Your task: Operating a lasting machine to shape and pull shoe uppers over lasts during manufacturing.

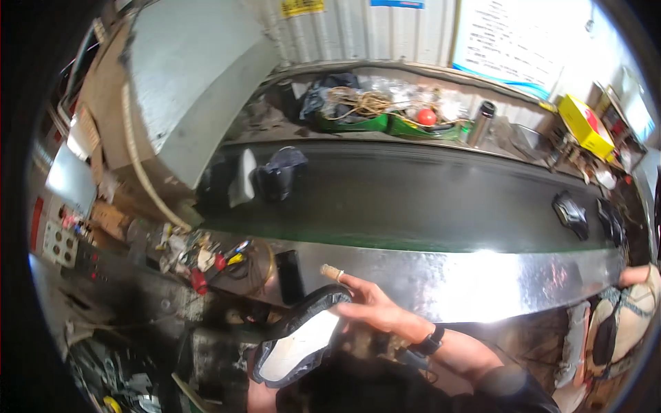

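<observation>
A black shoe upper (336, 296) with a pale sole-shaped board (296, 350) facing up is held tilted in front of my body, at the lower middle. My right hand (372, 308) grips its upper right end, the thumb along the rim. One finger, wrapped in a beige cover, stretches past the shoe. At the shoe's lower left end only a bit of my left hand (260, 396) shows; its fingers are hidden behind the shoe. Just beyond the shoe a black phone (290, 277) lies on the metal ledge (385, 275).
Behind the ledge runs a dark conveyor belt (413, 199). Black shoe pieces (281, 172) and a white one (243, 177) lie on its left, more black shoes (570, 215) at right. Tools and scraps (200, 258) clutter the left. Another person's arm (635, 276) shows at the right edge.
</observation>
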The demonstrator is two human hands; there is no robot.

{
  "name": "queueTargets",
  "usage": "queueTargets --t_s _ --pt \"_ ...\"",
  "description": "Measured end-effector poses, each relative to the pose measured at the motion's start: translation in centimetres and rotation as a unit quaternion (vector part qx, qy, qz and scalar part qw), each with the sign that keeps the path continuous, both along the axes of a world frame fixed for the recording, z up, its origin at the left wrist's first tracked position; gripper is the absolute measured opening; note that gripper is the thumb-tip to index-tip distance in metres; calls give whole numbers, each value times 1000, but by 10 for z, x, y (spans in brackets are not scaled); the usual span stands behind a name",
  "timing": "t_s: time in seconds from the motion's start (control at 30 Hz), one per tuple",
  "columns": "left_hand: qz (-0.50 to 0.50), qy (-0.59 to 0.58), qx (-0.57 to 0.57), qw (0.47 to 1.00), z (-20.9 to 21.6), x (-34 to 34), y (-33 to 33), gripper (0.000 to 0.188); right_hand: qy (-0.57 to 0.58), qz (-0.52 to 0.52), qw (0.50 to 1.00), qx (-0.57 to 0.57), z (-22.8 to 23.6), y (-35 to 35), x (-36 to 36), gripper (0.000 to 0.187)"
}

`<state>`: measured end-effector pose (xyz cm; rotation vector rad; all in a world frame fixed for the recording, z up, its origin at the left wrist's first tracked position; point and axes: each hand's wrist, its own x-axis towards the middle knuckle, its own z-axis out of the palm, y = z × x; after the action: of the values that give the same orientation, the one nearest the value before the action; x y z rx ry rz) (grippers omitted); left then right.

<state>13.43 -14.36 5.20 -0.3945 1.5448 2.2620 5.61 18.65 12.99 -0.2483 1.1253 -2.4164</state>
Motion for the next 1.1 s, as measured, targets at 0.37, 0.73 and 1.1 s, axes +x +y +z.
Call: queueTargets --t_s 0.37,0.73,1.1 --pt "-20 -106 -58 992 -13 -96 3 37 97 -471 786 388 17 173 -9 63" --pt "-50 -92 -145 984 -43 -179 -26 32 178 -162 630 739 -105 10 -29 59" --pt "-162 360 -525 755 -27 -384 87 55 199 15 438 877 -209 100 95 109"
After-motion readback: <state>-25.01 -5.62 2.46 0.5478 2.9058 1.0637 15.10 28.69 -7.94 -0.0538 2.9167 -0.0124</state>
